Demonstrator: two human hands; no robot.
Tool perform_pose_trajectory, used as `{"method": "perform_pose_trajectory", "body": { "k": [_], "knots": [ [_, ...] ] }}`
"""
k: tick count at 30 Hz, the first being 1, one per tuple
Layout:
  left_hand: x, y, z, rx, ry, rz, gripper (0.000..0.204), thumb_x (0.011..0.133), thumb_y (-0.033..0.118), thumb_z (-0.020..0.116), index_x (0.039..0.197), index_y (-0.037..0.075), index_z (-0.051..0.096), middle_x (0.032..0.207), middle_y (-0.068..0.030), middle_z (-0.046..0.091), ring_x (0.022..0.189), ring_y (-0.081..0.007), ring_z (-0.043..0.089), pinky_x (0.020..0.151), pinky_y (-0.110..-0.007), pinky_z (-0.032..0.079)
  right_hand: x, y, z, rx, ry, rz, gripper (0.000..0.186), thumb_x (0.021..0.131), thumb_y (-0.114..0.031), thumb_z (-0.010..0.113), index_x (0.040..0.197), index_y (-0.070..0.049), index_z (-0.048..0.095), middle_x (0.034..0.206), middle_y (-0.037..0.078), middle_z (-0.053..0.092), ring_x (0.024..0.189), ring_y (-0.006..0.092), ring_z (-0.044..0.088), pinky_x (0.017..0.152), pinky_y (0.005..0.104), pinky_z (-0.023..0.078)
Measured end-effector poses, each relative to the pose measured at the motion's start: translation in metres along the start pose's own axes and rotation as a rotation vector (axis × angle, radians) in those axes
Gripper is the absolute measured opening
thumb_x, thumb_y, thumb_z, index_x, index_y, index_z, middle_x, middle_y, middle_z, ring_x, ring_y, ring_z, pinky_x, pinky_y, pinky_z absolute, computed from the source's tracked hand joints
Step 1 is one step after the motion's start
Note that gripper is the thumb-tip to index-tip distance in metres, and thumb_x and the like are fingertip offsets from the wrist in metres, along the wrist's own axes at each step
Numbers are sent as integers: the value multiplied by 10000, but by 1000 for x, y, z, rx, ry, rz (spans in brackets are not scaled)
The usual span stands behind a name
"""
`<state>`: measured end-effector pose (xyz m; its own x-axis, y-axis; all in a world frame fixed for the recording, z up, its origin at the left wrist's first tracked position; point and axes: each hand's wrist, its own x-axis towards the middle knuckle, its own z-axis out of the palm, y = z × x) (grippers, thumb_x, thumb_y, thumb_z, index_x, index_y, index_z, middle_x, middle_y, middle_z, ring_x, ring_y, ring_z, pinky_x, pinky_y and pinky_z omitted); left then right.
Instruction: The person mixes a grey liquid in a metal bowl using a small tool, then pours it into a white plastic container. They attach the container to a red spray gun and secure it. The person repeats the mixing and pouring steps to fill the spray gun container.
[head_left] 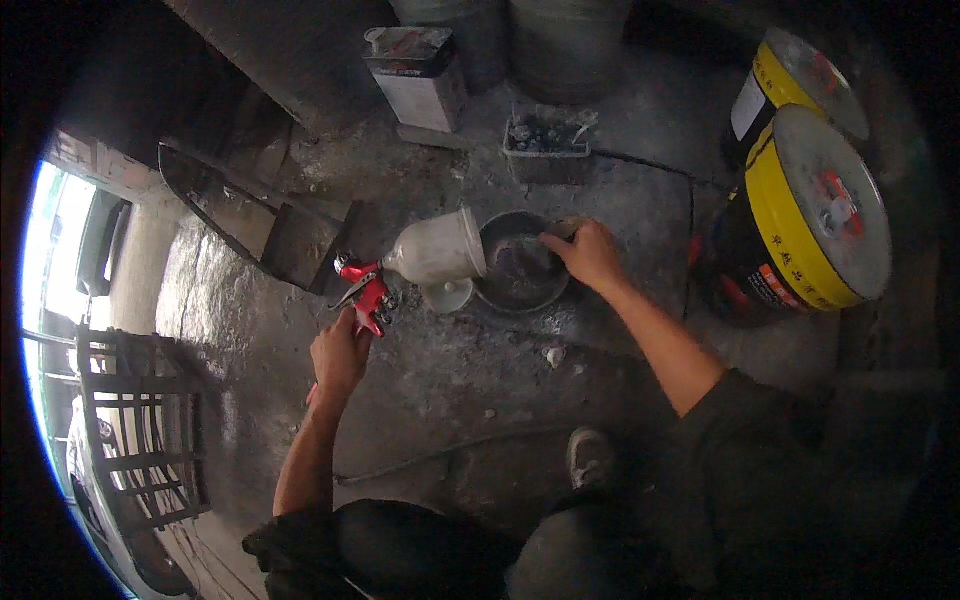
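My left hand (340, 358) is closed on a red spray gun (366, 298) with a pale translucent cup (432, 245) attached, tipped onto its side toward a dark round pan (522, 270). My right hand (590, 255) grips the pan's upper-right rim between thumb and fingers. A small translucent round piece, perhaps a lid (447, 298), shows below the cup, partly hidden by it. I cannot tell whether the cup touches the pan.
Two yellow-banded drums (835, 210) stand right; a metal can (420, 100), grimy tray (548, 150) and grey barrels (565, 45) lie ahead. A dark frame (275, 225) rests upper left, a slatted rack (140, 430) at left. A hose (440, 455) crosses the floor near my shoe.
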<state>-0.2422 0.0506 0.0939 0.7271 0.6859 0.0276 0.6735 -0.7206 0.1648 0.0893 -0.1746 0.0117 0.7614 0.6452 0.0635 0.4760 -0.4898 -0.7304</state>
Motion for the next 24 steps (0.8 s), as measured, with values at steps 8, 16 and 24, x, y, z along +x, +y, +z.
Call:
{"method": "perform_pose_trajectory", "body": {
  "k": [8, 16, 24],
  "knots": [
    [2, 8, 6, -61, -17, -56, 203, 827, 257, 653, 890, 70, 604, 804, -173, 678, 799, -418, 647, 691, -506, 493, -33, 2, 5, 101, 240, 7, 386, 795, -339, 767, 1004, -17, 720, 820, 157, 727, 738, 293, 706, 749, 407, 528],
    [-5, -3, 14, -8, -31, -88, 237, 827, 289, 644, 856, 55, 626, 802, -188, 672, 799, -424, 646, 700, -504, 495, -17, -55, -14, 1140, 200, 547, 238, 848, -223, 707, 862, 13, 681, 673, 131, 683, 492, 177, 618, 442, 271, 441],
    [-4, 3, 20, -145, -181, -23, 221, 812, 265, 681, 882, 58, 652, 786, -190, 666, 785, -415, 650, 666, -471, 491, -27, -51, -9, 1155, 199, 584, 212, 846, -176, 719, 920, 16, 668, 707, 92, 677, 600, 176, 646, 547, 298, 504]
  ]
}}
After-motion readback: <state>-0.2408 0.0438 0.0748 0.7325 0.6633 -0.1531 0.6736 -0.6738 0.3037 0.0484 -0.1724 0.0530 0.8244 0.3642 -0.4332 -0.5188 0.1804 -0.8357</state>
